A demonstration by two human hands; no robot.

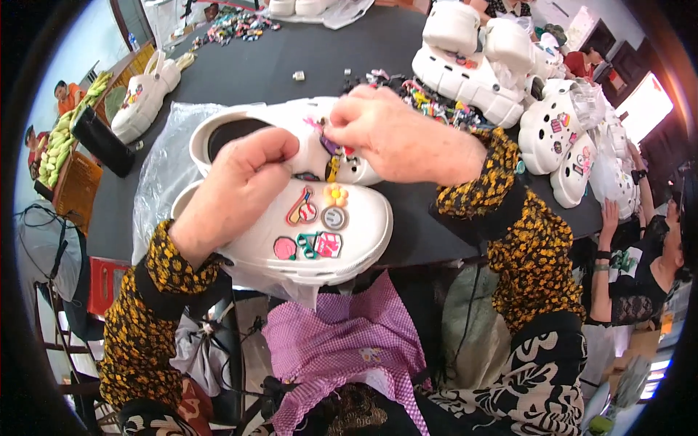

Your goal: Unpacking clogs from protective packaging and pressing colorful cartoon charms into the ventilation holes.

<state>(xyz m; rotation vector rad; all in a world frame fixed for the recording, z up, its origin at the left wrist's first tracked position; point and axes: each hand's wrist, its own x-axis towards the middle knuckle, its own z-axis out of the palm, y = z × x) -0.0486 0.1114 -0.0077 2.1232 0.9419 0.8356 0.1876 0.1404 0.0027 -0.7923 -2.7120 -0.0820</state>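
Two white clogs lie side by side on clear plastic. On the nearer clog (269, 229), the top bears several shoe charms, among them a yellow flower charm (336, 195), a grey smiley charm (334, 217) and a baseball bat charm (302, 206). My left hand (243, 185) is closed above the clogs, beside the opening of the farther clog (280, 112); whatever its fingers hold is hidden. With thumb and fingers pinched, my right hand (396, 138) works at a purple and red shoe charm (331, 145) on the farther clog's top. A yellow and black charm (333, 170) sits just below it.
Loose charms (443, 105) are heaped beyond my right hand, and another pile (236, 25) lies at the far edge of the black table (291, 54). White clogs (465, 80) are stacked at right, near a co-worker's arm (603, 269). One decorated clog (142, 102) stands at left.
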